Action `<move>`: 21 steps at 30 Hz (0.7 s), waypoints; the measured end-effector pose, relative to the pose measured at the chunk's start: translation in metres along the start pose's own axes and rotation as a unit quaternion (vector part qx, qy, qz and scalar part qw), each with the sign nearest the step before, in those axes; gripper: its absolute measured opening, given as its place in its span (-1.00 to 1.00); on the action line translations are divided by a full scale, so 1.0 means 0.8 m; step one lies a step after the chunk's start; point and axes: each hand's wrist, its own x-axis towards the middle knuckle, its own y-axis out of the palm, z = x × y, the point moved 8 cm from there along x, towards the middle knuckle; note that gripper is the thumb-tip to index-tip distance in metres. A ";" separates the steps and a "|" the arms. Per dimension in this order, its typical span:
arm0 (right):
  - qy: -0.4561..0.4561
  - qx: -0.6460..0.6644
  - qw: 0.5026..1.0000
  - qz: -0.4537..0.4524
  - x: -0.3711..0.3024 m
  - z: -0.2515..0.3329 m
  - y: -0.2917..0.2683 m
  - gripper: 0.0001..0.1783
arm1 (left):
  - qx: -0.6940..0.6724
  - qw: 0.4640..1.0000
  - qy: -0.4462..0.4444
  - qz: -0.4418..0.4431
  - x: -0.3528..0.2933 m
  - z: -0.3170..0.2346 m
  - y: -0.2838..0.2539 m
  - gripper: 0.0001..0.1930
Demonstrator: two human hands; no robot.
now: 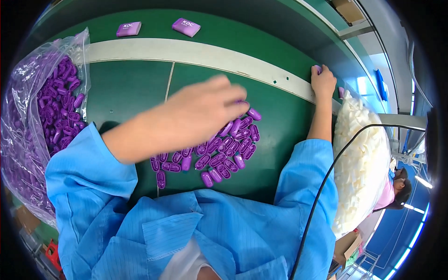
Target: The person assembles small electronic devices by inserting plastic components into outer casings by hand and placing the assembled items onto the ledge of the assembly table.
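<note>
My left hand [200, 109] reaches over a loose heap of small purple oval plastic parts [228, 145] on the green bench. Motion smears this hand. Its fingers curl down at the far edge of the heap, close to a purple part, but whether they grip it is unclear. Most parts lie with their hollow side up; a few show a rounded back. At the far right of the bench, my right hand [323, 82] is closed around a small purple piece [318, 69], mostly covered by the fingers.
A clear plastic bag [28, 112] full of purple parts stands at the left. On the right sits a big bag of cream-coloured pieces [359, 163], with a black cable [322, 186] before it. Two purple boxes [129, 29] [186, 27] lie beyond the white strip [196, 50]. A person [396, 186] is farther right.
</note>
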 end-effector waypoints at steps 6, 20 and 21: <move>-0.092 0.346 0.930 0.084 -0.038 0.133 -0.087 -0.55 | 0.164 0.986 -0.031 0.023 -0.010 -0.022 0.021 -0.78; 0.083 0.756 0.498 0.417 -0.141 0.251 -0.083 -0.71 | -0.105 0.962 -0.182 -0.174 -0.026 0.096 -0.026 -0.90; 0.090 0.757 0.504 0.406 -0.140 0.244 -0.079 -0.71 | -0.091 0.972 -0.146 -0.160 -0.022 0.083 -0.025 -0.89</move>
